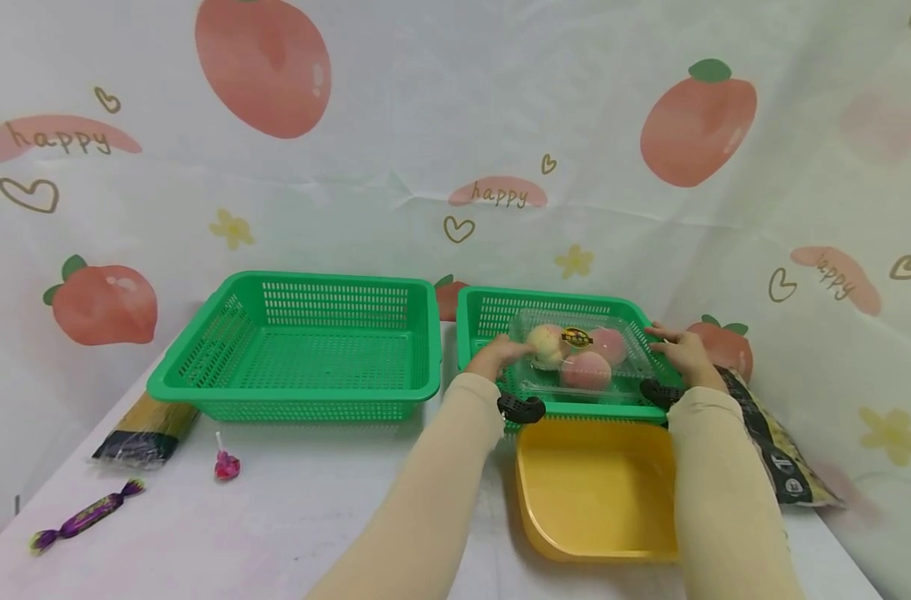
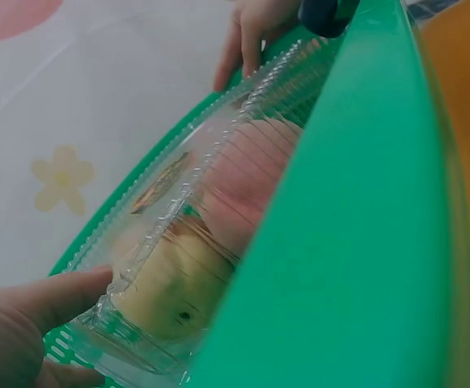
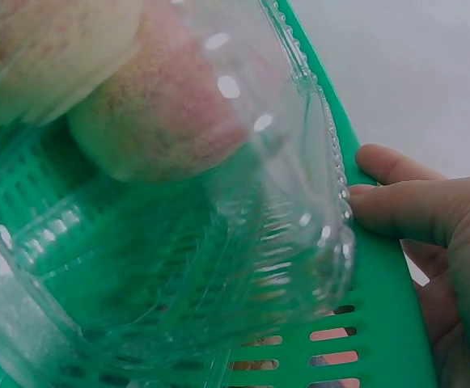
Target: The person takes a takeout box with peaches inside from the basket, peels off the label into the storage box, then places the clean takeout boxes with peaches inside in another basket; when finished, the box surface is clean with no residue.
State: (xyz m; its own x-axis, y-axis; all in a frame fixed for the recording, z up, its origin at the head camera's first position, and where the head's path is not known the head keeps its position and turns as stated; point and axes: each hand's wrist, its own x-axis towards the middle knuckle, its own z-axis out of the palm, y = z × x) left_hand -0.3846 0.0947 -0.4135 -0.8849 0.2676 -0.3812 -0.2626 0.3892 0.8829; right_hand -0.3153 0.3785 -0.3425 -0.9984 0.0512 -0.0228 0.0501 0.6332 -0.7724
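A clear plastic clamshell box (image 1: 530,383) with three peaches (image 1: 586,371) in it sits in the smaller green basket (image 1: 560,408). At the box's left end my left hand (image 1: 500,354) grips the corner, one digit on top and another lower down (image 2: 73,376). My right hand (image 1: 683,350) is at the basket's right rim, with fingers spread. In the right wrist view its thumb (image 3: 412,208) reaches over the rim to the box's ridged edge, and other fingers are outside the basket wall.
A larger green basket (image 1: 320,354) stands to the left, a yellow basin (image 1: 598,492) in front. A lollipop (image 1: 227,462), a purple wrapped candy (image 1: 87,517) and a brown packet (image 1: 143,429) lie at left. A dark printed bag (image 1: 788,458) lies at right.
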